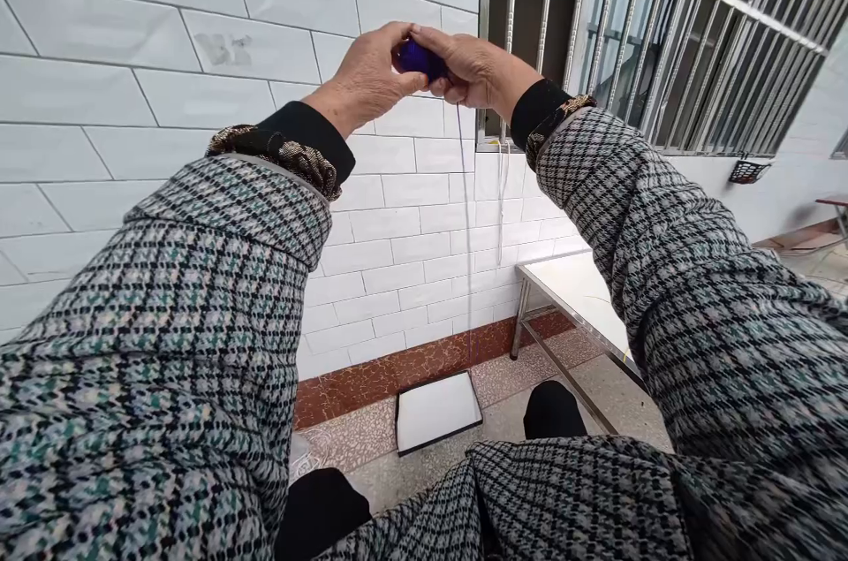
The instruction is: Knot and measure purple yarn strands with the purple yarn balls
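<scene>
Raised in front of the white tiled wall, my two hands meet around a small dark blue-purple ball of yarn [421, 60]. My left hand [372, 73] grips it from the left, thumb below and fingers over the top. From the right, my right hand [472, 66] closes on its other side with fingers curled. A thin strand of yarn [468, 230] hangs from beside my right fingers almost straight to the floor. Its lower end reaches the back right corner of a shallow white tray [438, 413] with a dark rim.
A white-topped metal table [563, 278] stands at the right by the wall. Above it is a barred window [629, 31], with a pale cord [502, 208] hanging below its corner. A black basket [748, 170] hangs on the wall. Whitish strands [308, 459] lie on the floor at left.
</scene>
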Demonstrator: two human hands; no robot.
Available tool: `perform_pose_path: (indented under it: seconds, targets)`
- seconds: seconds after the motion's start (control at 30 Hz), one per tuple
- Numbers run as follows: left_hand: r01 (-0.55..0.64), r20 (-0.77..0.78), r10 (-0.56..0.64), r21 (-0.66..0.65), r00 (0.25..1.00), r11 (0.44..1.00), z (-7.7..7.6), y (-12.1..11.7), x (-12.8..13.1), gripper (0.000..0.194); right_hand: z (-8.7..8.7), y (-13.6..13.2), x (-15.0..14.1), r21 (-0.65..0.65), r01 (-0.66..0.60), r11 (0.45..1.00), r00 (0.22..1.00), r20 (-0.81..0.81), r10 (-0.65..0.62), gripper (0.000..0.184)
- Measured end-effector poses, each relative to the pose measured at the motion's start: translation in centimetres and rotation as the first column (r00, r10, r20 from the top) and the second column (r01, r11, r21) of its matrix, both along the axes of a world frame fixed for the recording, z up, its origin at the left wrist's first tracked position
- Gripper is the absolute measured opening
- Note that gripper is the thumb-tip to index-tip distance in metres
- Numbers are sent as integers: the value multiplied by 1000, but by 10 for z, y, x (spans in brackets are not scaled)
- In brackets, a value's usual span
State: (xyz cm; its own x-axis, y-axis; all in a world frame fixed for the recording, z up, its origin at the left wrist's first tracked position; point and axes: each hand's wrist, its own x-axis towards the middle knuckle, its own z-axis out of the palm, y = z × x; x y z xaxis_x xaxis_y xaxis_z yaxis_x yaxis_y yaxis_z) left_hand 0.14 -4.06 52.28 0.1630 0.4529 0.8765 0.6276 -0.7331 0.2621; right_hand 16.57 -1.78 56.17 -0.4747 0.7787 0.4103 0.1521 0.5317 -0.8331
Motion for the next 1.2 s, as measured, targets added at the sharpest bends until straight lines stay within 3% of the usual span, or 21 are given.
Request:
perform_pose_path:
  seconds: [0.07,0.2,0.37,0.57,0.67,0.73,0.83,0.97,1.1,1.2]
  targets:
    - [-46,-15,46,-5,999,999,2,-2,0,47,-5,-4,-2,8,44,999,998,-37,-44,49]
    - [-69,-12,69,-79,998,994,8,-9,-5,50,-12,-4,-2,-47,-57,997,997,-63,54,74]
    - [-60,10,62,-123,998,991,15,-19,-9,43,-14,2,4,-81,-44,996,998,-48,41,89]
    - [-135,-31,135,-1,990,991,19,-26,-7,56,-13,9,14,-4,-19,1000,981,-193,18,55]
    - [-126,-7,127,11,992,992,23,-23,-8,61,-19,4,19,-8,-159,987,979,-131,156,51]
    - [-126,-2,126,20,992,992,23,-18,-10,61,-24,-1,20,-25,-261,965,961,-99,257,36]
    - [-154,-6,154,30,988,988,21,-9,-14,61,-28,-4,20,-20,-299,954,941,-172,291,15]
    - [-224,5,224,7,975,974,14,-2,-17,55,-25,3,20,29,-260,965,939,-226,259,25]
    - [-180,80,185,-55,980,982,8,-4,-21,56,-20,7,22,52,-62,997,979,-193,71,26]
    - [-189,-34,188,-39,982,981,6,-3,-24,57,-16,2,20,-5,44,999,967,-252,-44,23]
